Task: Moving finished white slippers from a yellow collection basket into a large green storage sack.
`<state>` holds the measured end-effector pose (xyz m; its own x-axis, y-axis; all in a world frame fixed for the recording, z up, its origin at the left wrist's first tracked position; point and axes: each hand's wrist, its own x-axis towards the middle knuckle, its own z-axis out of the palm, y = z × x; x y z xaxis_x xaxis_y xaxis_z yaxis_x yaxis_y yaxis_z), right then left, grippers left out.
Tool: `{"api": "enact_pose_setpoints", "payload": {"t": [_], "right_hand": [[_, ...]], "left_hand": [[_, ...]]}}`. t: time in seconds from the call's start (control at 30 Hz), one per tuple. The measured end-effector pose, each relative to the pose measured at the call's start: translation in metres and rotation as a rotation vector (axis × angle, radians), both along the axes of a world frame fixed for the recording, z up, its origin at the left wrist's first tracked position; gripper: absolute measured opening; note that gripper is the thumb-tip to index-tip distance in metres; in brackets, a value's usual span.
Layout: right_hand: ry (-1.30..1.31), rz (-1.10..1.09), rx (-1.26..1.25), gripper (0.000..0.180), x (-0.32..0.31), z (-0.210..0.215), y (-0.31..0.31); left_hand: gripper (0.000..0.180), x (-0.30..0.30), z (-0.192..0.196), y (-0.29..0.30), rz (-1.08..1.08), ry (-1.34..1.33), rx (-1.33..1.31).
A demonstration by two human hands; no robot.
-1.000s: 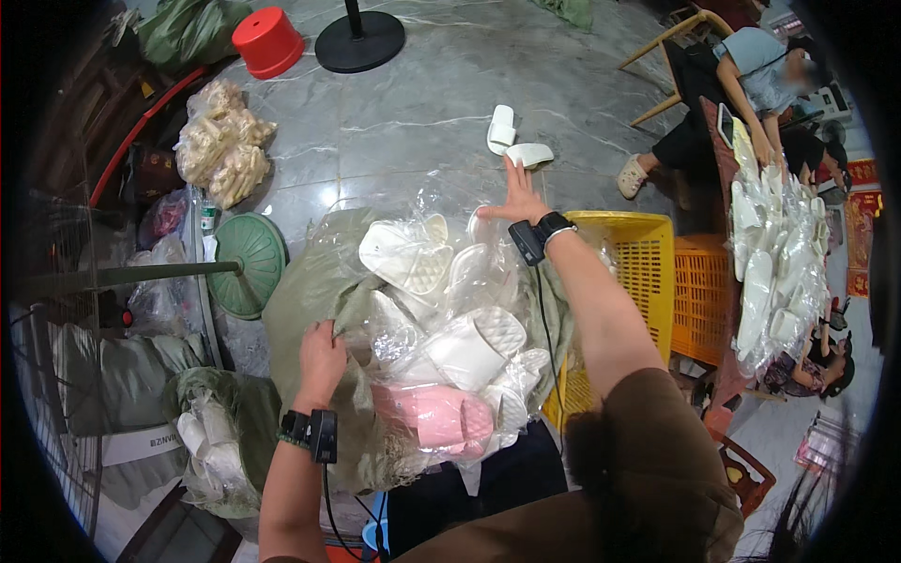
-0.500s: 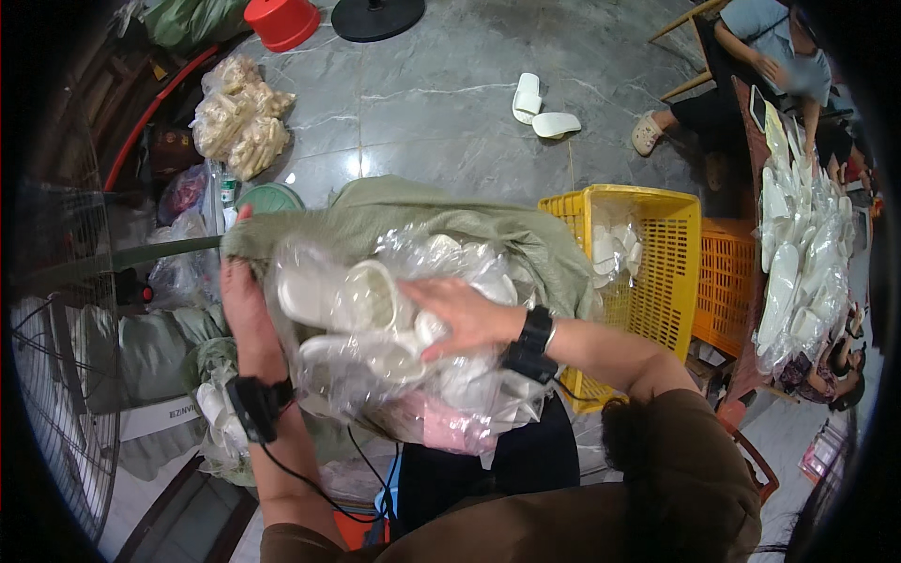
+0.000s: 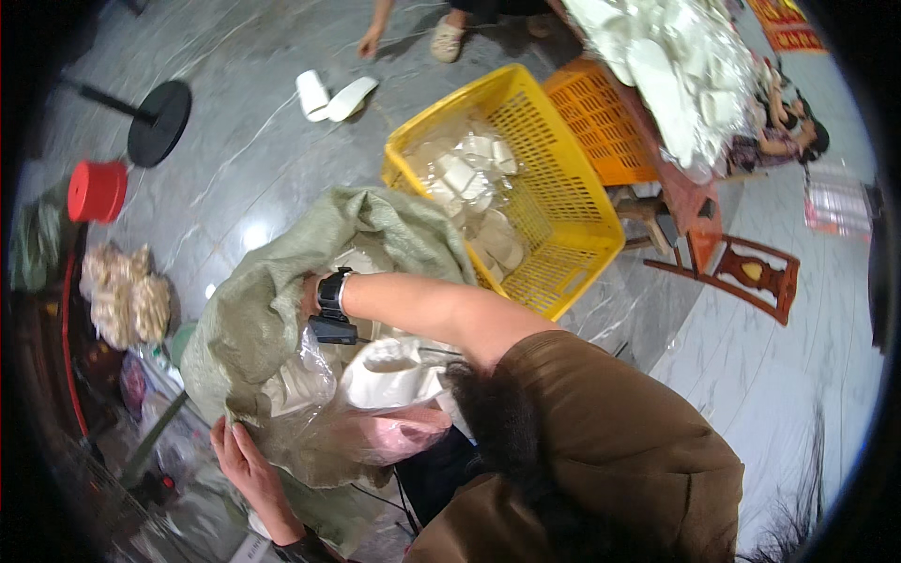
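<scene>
A grey-green woven sack [image 3: 253, 310] lies wide open in front of me. My left hand [image 3: 246, 464] grips the sack's near left rim, fingers against the fabric. My right hand [image 3: 311, 295] reaches down inside the sack; its fingers are hidden by the fabric, so what it touches cannot be seen. White slippers in clear plastic bags [image 3: 300, 380] lie in the sack around my right wrist. Near my lap, at the sack's near side, are a white bundle [image 3: 389, 373] in clear plastic and a pink piece [image 3: 399, 433].
A yellow crate [image 3: 591, 220] with bagged slippers stands right of the sack, an orange crate [image 3: 601, 122] behind it. Bagged white slippers [image 3: 671, 84] cover a table at far right, by a wooden chair [image 3: 755, 280]. Loose slippers [image 3: 328, 98] and a red tub [image 3: 97, 190] are on the floor.
My right hand has moved from the bagged slippers on top down into the sack. The sack mouth now stands wider, and my left hand sits lower on its rim. The view has turned rightward.
</scene>
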<state>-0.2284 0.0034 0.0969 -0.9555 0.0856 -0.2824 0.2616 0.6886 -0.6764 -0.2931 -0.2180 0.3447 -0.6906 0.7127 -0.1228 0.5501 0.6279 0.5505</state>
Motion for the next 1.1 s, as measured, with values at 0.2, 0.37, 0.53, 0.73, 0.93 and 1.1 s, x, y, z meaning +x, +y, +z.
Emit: {"api": "enact_pose_setpoints", "payload": {"t": [0.2, 0.37, 0.53, 0.73, 0.93, 1.1], "right_hand": [[0.371, -0.284, -0.278, 0.041, 0.125, 0.082, 0.090], [0.180, -0.603, -0.303, 0.069, 0.245, 0.130, 0.120], [-0.144, -0.206, -0.357, 0.112, 0.247, 0.121, -0.011], [-0.093, -0.201, -0.019, 0.109, 0.121, 0.062, -0.081], [-0.072, -0.267, -0.021, 0.101, 0.114, 0.071, -0.089], [0.085, -0.297, -0.069, 0.062, 0.182, 0.111, -0.063]], "left_hand": [[0.029, 0.031, -0.004, 0.023, -0.077, -0.031, -0.002], [0.030, 0.031, -0.007, 0.028, 0.045, -0.215, 0.129], [0.041, 0.030, 0.005, 0.019, 0.345, -0.433, 0.296], [0.040, 0.048, 0.013, 0.006, 0.255, -0.380, 0.208], [0.038, 0.059, -0.016, 0.014, -0.092, -0.196, -0.259], [0.032, 0.059, -0.033, 0.022, -0.364, 0.005, -0.331]]}}
